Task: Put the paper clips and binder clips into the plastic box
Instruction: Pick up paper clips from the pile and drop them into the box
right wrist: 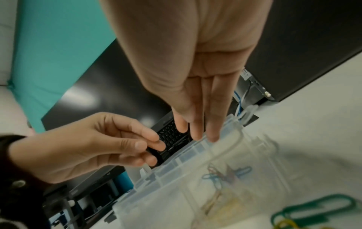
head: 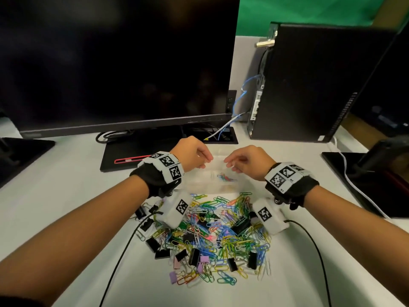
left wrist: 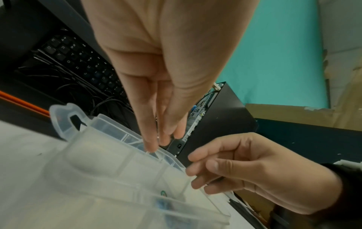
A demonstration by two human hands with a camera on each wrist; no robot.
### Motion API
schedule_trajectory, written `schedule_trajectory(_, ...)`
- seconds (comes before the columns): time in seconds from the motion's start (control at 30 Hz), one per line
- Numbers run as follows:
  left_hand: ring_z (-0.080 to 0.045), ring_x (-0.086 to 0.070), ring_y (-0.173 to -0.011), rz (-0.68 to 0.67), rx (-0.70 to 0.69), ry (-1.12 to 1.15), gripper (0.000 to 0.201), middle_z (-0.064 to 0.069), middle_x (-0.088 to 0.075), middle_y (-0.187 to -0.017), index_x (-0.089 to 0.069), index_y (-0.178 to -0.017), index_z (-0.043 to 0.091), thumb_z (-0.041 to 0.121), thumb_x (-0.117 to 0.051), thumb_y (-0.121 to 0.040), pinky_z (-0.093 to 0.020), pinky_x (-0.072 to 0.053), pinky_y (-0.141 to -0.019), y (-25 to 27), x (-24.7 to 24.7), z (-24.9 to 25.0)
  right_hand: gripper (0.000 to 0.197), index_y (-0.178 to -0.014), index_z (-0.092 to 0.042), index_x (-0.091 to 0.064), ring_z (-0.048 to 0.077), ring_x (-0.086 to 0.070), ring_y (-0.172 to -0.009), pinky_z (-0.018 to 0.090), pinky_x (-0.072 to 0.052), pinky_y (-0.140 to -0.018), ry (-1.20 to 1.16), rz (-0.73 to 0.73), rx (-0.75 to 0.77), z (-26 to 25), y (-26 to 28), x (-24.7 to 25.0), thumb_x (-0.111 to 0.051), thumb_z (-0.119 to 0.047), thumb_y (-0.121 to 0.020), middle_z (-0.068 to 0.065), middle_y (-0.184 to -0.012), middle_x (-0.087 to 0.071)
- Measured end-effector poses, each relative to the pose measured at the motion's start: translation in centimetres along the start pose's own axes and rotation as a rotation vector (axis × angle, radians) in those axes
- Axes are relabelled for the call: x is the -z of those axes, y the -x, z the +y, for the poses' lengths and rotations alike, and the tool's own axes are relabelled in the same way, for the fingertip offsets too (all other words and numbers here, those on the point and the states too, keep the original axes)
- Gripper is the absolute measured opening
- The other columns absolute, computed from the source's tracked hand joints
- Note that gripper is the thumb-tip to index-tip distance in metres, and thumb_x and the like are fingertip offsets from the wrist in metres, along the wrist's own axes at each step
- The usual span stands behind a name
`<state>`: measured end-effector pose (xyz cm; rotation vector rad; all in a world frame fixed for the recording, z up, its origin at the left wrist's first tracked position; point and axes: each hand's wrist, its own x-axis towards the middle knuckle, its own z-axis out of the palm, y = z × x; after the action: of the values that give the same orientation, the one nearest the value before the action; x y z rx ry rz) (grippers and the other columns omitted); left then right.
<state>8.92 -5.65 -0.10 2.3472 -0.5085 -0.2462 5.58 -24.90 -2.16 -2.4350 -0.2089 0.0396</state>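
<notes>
A clear plastic box (head: 210, 189) stands on the white desk beyond the pile, with a few coloured paper clips (head: 225, 177) in one compartment. My left hand (head: 205, 161) and right hand (head: 230, 162) hover over its far side. In the left wrist view the left fingers (left wrist: 152, 145) point straight down onto the box (left wrist: 117, 178) rim, and the right hand (left wrist: 195, 173) lies against its right edge. In the right wrist view the right fingers (right wrist: 212, 136) touch the box (right wrist: 245, 147) rim. Neither hand holds a clip. A heap of coloured paper clips (head: 210, 235) and black binder clips (head: 194, 255) lies in front.
A dark monitor (head: 110, 63) with its stand base (head: 132, 151) rises just behind the box. A black computer tower (head: 309, 85) stands at the back right with blue cables (head: 239, 111). Other stands sit at the far left (head: 22, 151) and right (head: 376, 173).
</notes>
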Motion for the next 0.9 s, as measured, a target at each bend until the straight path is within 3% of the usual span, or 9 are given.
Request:
schedule_trajectory(0.13,0.002,-0.060,-0.059,-0.077,-0.155,-0.150,0.014,0.007,-0.069,-0.080,-0.074,-0.091,0.016,0.010,-0.065,-0.082,-0.008,-0.046,-0.061,3.5,0.5,0.0,0.014,-0.090,-0.016,-0.072,0.015,-0.064,-0.071,0.028,-0.054,-0.074,0.082,0.020,0.136,-1.3,2.6,0.9,-0.065,-0.008,-0.082,-0.006,-0.076,-0.067)
schedule_trajectory(0.2,-0.004,-0.062,-0.074,-0.224,-0.181,-0.267,0.019,0.006,-0.071,-0.092,-0.072,-0.099,0.020,0.014,-0.067,-0.081,-0.011,-0.041,-0.068,5.3,0.1,-0.1,0.014,-0.092,-0.019,-0.071,0.011,-0.064,-0.075,0.025,-0.053,-0.074,0.136,-0.125,0.156,-2.3,4.3,0.6,-0.070,-0.016,-0.079,-0.009,-0.081,-0.067)
schedule_trajectory(0.3,-0.012,-0.054,-0.114,-0.448,-0.152,-0.474,0.047,0.003,-0.057,-0.126,-0.057,-0.126,0.025,0.029,-0.070,-0.081,-0.020,-0.041,-0.092,6.7,-0.8,-0.9,0.041,-0.113,-0.022,-0.063,0.013,-0.061,-0.098,0.024,-0.048,-0.087,0.382,-0.439,0.154,-3.0,6.1,-0.8,-0.072,-0.037,-0.076,-0.006,-0.108,-0.064)
schedule_trajectory(0.37,-0.016,-0.043,-0.128,-0.486,-0.152,-0.562,0.061,0.002,-0.046,-0.138,-0.044,-0.137,0.026,0.034,-0.068,-0.081,-0.028,-0.035,-0.106,6.8,-1.3,-1.6,0.061,-0.127,-0.022,-0.053,0.016,-0.053,-0.112,0.024,-0.041,-0.096,0.499,-0.500,0.179,-3.0,6.3,-1.9,-0.072,-0.046,-0.074,-0.002,-0.125,-0.055)
schedule_trajectory(0.43,-0.018,-0.040,-0.130,-0.498,-0.152,-0.576,0.066,0.000,-0.043,-0.141,-0.038,-0.141,0.025,0.036,-0.067,-0.082,-0.032,-0.033,-0.110,6.6,-1.7,-2.1,0.071,-0.130,-0.021,-0.049,0.018,-0.050,-0.116,0.027,-0.039,-0.099,0.500,-0.491,0.175,-3.1,6.3,-2.6,-0.073,-0.050,-0.070,0.001,-0.128,-0.052)
schedule_trajectory(0.57,-0.018,-0.044,-0.124,-0.519,-0.138,-0.544,0.061,0.000,-0.047,-0.133,-0.041,-0.138,0.027,0.039,-0.066,-0.083,-0.029,-0.036,-0.103,6.6,-2.2,-2.9,0.062,-0.115,-0.022,-0.059,0.018,-0.053,-0.103,0.028,-0.043,-0.088,0.494,-0.513,0.181,-4.1,7.2,-3.2,-0.079,-0.050,-0.063,0.002,-0.112,-0.058)
schedule_trajectory(0.7,-0.014,-0.050,-0.102,-0.503,-0.145,-0.487,0.051,0.001,-0.054,-0.116,-0.049,-0.130,0.028,0.035,-0.066,-0.083,-0.024,-0.038,-0.086,6.4,-2.3,-2.8,0.055,-0.108,-0.023,-0.059,0.017,-0.056,-0.093,0.028,-0.044,-0.078,0.479,-0.570,0.196,-4.2,8.0,-3.9,-0.081,-0.043,-0.061,-0.002,-0.106,-0.061)
schedule_trajectory(0.8,-0.010,-0.050,-0.086,-0.498,-0.145,-0.459,0.045,0.001,-0.059,-0.104,-0.054,-0.125,0.025,0.030,-0.068,-0.083,-0.022,-0.038,-0.078,6.1,-2.3,-2.6,0.043,-0.104,-0.023,-0.061,0.016,-0.057,-0.088,0.030,-0.047,-0.077,0.460,-0.533,0.202,-3.9,7.7,-4.2,-0.079,-0.036,-0.067,-0.001,-0.102,-0.063)
schedule_trajectory(0.9,-0.010,-0.051,-0.080,-0.458,-0.154,-0.447,0.037,-0.002,-0.065,-0.102,-0.060,-0.119,0.021,0.026,-0.068,-0.083,-0.020,-0.037,-0.074,5.9,-2.2,-2.6,0.023,-0.096,-0.021,-0.067,0.007,-0.054,-0.078,0.022,-0.042,-0.070,0.416,-0.479,0.209,-3.6,7.1,-4.3,-0.073,-0.027,-0.074,-0.002,-0.096,-0.068)
